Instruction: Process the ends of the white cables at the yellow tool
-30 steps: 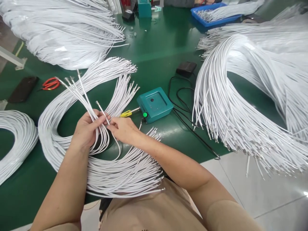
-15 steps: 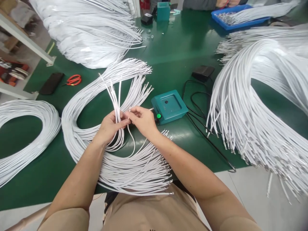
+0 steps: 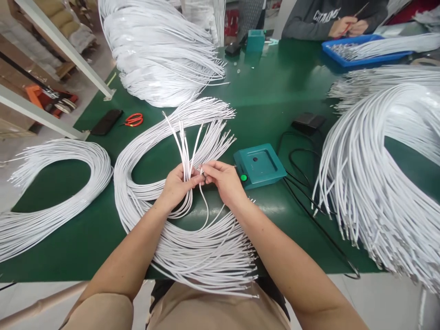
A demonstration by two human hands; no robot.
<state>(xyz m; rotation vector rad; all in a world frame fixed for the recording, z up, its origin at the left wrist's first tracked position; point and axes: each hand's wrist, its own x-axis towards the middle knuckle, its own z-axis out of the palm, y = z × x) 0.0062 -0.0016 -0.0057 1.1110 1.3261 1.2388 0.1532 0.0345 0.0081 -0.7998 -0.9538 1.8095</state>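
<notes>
Several white cables [image 3: 186,158] stand up through my left hand [image 3: 178,185], whose fingers are wrapped round them. Its thumb and fingertips meet those of my right hand [image 3: 222,178]. A single white cable [image 3: 206,199] hangs down from between the two hands, its end pinched by my right fingertips; the tip itself is too small to make out. Beneath and around the hands lies a looped bundle of white cables [image 3: 125,183]. Just right of my right hand sits a teal device [image 3: 260,166] with a lit green button.
A phone [image 3: 107,122] and red scissors [image 3: 134,119] lie at the left. White cable coils [image 3: 99,169] flank the green table [image 3: 275,229]. Black cords [image 3: 302,197] trail right. Across it, a person's hands [image 3: 349,26] are near a blue tray [image 3: 374,58].
The view has shifted, so the table and hands appear further right and lower. Both hands keep their hold; the right one has moved slightly away from the teal device.
</notes>
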